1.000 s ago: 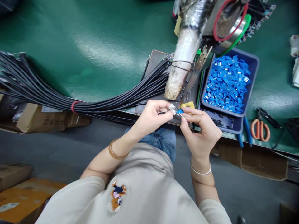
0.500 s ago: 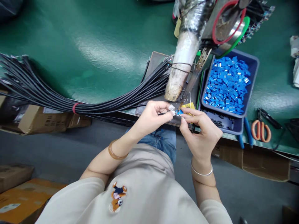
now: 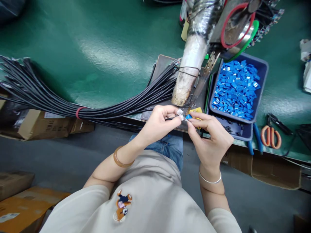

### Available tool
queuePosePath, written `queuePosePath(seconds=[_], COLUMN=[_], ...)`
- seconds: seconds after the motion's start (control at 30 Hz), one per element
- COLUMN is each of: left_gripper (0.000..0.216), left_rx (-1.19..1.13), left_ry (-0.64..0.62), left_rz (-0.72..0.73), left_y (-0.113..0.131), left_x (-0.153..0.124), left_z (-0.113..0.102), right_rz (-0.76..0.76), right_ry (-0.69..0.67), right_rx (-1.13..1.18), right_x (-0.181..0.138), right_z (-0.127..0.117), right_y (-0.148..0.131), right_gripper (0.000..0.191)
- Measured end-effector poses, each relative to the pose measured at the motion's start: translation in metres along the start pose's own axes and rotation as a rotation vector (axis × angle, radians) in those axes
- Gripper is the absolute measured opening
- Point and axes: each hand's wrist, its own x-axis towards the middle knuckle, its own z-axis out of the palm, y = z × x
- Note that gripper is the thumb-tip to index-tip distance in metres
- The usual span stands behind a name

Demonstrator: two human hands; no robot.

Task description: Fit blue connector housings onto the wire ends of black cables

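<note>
My left hand (image 3: 164, 120) is closed in a pinch on the end of a black cable, where white material (image 3: 180, 113) shows past the fingertips. Between the thumb and fingers of my right hand (image 3: 209, 136) is a small blue connector (image 3: 188, 116), close against the cable's end. A thin soldering iron (image 3: 197, 92) slants down from above, its tip at or just over the spot where cable and connector meet. Whether the tip touches them I cannot tell. Just behind the right fingertips lies something yellow (image 3: 197, 110).
A bundle of black cables (image 3: 107, 109) with a red tie lies along the left. Overhead hangs a foil-wrapped hose (image 3: 188, 64) beside a green-rimmed spool (image 3: 254, 37). To the right are a bin (image 3: 263, 84) of blue pieces, a lower tray (image 3: 246, 132) and orange-handled cutters (image 3: 270, 136).
My right hand has shifted very slightly to the right, and the blue connector shows a little more clearly at its fingertips. The left hand has barely moved, still pinching the cable.
</note>
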Motion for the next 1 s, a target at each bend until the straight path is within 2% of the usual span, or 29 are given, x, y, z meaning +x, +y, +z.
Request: queuePosePath(seconds=[0.33, 0.77, 1.0], left_gripper=[0.009, 0.018, 0.014], left_rx=[-0.009, 0.004, -0.013], left_ry=[-0.064, -0.077, -0.071], left_rz=[-0.023, -0.034, -0.032], left_y=[0.0012, 0.0001, -0.0005], left_x=[0.0017, -0.0027, -0.0002], left_z=[-0.0029, -0.0011, -0.0002], right_rz=[-0.011, -0.003, -0.008], right_ry=[-0.038, -0.029, -0.034], right_rx=[-0.017, 0.006, 0.012], right_x=[-0.0016, -0.0015, 0.0007], right_z=[-0.0003, -0.0012, -0.0006], right_y=[0.0004, -0.0004, 0.0012], right_gripper=[0.014, 0.015, 0.014])
